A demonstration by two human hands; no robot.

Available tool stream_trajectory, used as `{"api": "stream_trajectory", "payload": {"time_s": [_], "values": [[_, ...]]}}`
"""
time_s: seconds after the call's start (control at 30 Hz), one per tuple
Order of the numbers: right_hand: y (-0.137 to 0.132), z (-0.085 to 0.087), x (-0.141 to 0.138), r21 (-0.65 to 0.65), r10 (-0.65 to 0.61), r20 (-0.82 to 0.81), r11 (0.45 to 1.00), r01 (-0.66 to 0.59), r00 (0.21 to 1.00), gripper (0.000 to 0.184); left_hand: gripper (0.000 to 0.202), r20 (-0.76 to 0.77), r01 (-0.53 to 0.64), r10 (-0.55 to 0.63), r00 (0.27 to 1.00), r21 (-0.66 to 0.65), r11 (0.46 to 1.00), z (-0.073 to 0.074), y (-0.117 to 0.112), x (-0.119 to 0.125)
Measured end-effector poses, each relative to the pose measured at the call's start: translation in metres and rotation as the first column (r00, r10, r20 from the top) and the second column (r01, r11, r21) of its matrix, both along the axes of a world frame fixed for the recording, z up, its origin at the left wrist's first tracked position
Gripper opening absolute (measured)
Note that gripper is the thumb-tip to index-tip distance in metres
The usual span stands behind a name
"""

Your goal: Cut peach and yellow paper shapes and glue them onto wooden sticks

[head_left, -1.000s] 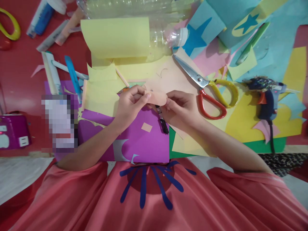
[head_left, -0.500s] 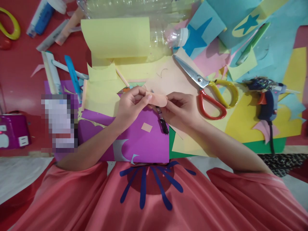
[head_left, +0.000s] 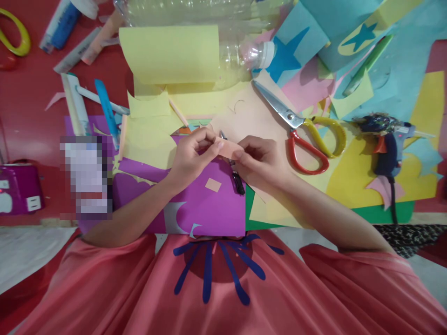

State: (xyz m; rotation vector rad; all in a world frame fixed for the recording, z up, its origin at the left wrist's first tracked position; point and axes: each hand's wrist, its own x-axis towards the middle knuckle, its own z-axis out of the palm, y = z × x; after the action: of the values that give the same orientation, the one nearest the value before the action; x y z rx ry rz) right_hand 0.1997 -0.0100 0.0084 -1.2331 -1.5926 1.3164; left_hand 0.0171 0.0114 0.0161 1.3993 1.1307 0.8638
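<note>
Red table was littered with coloured paper, with a purple sheet nearest the person. Over the purple sheet's far edge, the left hand and right hand each had fingers clamped on one end of a small peach paper piece; a black marker showed under the right hand, grip unclear. Right of the purple sheet lay scissors, farther right a glue gun, and beyond it a curled yellow sheet against a clear plastic bottle.
</note>
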Motion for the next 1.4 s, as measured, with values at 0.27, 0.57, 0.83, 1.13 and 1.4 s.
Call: {"api": "stream_trajectory", "payload": {"time_s": [0.27, 0.57, 0.83, 1.13, 1.4], "values": [[0.0, -0.0017, -0.0038, 0.313, 0.177, 0.135, 0.926, -0.211, 0.975, 0.03, 0.031, 0.011, 0.052, -0.053, 0.999, 0.044, 0.998, 0.0001, -0.0022, 0.0005], [-0.0004, 0.001, -0.0015, 0.191, 0.111, 0.056, 0.974, -0.12, 0.992, 0.035, 0.018, -0.038, 0.017, -0.012, 0.999, 0.14, 0.99, -0.0038, -0.0024, -0.0016], [-0.0035, 0.0, -0.0042, 0.133, -0.05, -0.027, 0.99, 0.053, 0.998, 0.015, 0.027, -0.18, 0.142, -0.105, 0.978, 0.207, 0.968, 0.0034, -0.0073, -0.0015], [-0.0023, 0.0007, -0.0042, 0.173, -0.021, -0.028, 0.985, 0.025, 0.999, 0.01, 0.021, -0.171, 0.135, -0.088, 0.981, 0.287, 0.948, 0.0003, -0.0077, -0.0022], [-0.0019, 0.0027, -0.0034, 0.191, -0.003, 0.014, 0.982, 0.0, 1.0, 0.013, 0.023, -0.164, 0.146, -0.104, 0.981, 0.269, 0.952, 0.0016, -0.0074, -0.0014]]}}
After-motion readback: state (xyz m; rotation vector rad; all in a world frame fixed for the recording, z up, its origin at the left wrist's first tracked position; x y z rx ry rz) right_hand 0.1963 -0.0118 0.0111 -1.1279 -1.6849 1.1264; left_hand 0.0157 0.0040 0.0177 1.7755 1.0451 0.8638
